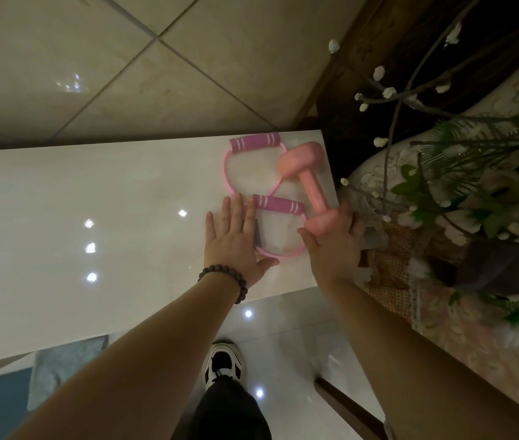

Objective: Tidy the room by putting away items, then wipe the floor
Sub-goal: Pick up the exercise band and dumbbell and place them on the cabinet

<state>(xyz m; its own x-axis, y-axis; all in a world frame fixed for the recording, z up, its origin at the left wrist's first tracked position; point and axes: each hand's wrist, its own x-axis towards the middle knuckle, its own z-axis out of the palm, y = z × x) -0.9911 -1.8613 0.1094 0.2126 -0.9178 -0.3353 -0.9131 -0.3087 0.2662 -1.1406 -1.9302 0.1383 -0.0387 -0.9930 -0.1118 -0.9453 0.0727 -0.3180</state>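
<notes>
A pink dumbbell point(310, 182) lies at the right end of a glossy white tabletop point(93, 217), across a pink figure-eight resistance band point(251, 188) with purple foam handles. My right hand point(334, 246) is at the dumbbell's near head, fingers curved around it. My left hand point(234, 239) lies flat with straight fingers on the tabletop, touching the near loop of the band. A small dark grey object point(258, 233) shows by the left fingers.
A vase of artificial flowers and branches point(458, 185) stands on a patterned cloth point(410, 296) just right of the table's end. Tiled wall behind. My shoe point(223, 363) stands on the shiny floor below, and a blue-grey cloth point(58, 366) lies at lower left.
</notes>
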